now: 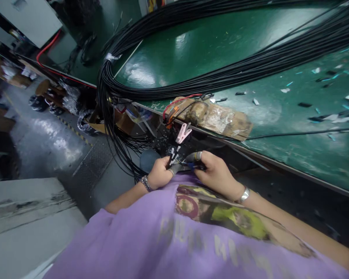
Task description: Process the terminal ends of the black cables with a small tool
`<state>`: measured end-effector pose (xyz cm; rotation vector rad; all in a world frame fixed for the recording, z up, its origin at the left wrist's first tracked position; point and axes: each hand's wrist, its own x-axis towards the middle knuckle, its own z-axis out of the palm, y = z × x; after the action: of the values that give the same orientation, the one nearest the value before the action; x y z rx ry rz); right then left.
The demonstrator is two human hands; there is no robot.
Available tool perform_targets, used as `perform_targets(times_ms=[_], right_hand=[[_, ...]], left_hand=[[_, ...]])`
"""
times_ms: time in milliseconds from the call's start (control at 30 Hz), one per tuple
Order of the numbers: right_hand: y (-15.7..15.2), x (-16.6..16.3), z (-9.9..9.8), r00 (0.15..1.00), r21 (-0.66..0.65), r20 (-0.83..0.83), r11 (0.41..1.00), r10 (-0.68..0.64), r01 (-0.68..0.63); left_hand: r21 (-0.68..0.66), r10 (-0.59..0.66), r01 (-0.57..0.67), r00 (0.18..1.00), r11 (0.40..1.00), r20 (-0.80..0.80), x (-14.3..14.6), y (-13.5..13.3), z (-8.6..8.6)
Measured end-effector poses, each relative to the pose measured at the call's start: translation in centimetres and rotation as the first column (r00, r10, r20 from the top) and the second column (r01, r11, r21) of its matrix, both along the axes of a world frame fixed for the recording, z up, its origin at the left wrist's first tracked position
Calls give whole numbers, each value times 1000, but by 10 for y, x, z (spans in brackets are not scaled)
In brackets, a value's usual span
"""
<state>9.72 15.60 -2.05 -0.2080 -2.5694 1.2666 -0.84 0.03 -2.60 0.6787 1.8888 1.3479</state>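
Observation:
My left hand [160, 172], close to my lap, is closed around a few black cable ends [172, 155] whose tips show white. Grey coverings sit on some fingertips of both hands. To its right, my right hand [216, 174] is closed on a small tool with blue and dark parts [193, 166]; its exact kind is hard to make out. The two hands almost meet, with the thumbs and fingertips close to the cable ends. Just above them, a pale pink clothespin [183, 133] hangs at the bench edge.
A large coil of black cable [168, 92] lies across the green bench [163, 58] and droops over its edge at left. A worn wooden block [221, 118] with red and black wires sits at the edge. Cable scraps [305, 104] litter the right side.

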Motion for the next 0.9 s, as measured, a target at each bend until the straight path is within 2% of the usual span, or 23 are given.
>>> perform_targets(times_ms=[100, 200, 400, 467, 533, 567, 600, 633, 667, 700, 733, 767, 800, 833, 867, 900], right_hand=[[-3, -2, 2, 998, -35, 67, 999, -4, 7], [-6, -5, 5, 985, 27, 173, 1000, -7, 2], [-9, -14, 16, 933, 125, 357, 992, -48, 3], [-8, -18, 16, 929, 58, 368, 998, -49, 29], [-8, -22, 10, 934, -173, 354, 980, -34, 102], [-9, -24, 5, 938, -335, 345, 929, -34, 157], [-11, -26, 0, 940, -498, 339, 838, -50, 224], [-13, -26, -6, 936, -635, 346, 716, -71, 289], [-15, -27, -11, 934, -732, 343, 593, -104, 335], [-18, -27, -15, 933, -789, 334, 501, -133, 354], [-19, -26, -18, 937, -818, 311, 458, -157, 348], [-20, -24, -20, 948, -819, 266, 477, -176, 319], [-19, -22, -19, 964, -788, 202, 555, -174, 265], [-17, -21, -17, 982, -716, 123, 672, -145, 189], [-14, -19, -14, 996, -595, 37, 799, -81, 87], [-10, -18, -9, 999, -434, -29, 901, 15, -26]], left_hand=[[-8, 3, -3, 998, 1000, -70, 1, 0, -2], [-49, -22, 15, 987, 999, -158, 2, 0, -4], [-251, -180, 90, 914, 964, -364, 2, -2, -4], [-270, -199, 98, 904, 958, -379, 2, -3, -5], [-231, -156, 81, 932, 969, -328, 2, -3, -5], [-203, -120, 66, 956, 977, -267, 2, -3, -6], [-179, -80, 47, 980, 983, -183, 2, -3, -5], [-164, -41, 26, 995, 986, -88, 2, -2, -5], [-157, -6, 7, 1000, 988, 7, 1, -1, -4], [-154, 21, -6, 995, 988, 95, 1, 1, -2], [-149, 38, -13, 985, 989, 167, 0, 2, 0], [-139, 42, -11, 974, 990, 222, -2, 3, 1], [-125, 40, -7, 964, 992, 263, -3, 4, 3], [-114, 33, 1, 955, 994, 296, -4, 3, 4], [-111, 27, 9, 947, 994, 320, -5, 3, 5], [-120, 27, 14, 941, 993, 337, -6, 2, 6]])
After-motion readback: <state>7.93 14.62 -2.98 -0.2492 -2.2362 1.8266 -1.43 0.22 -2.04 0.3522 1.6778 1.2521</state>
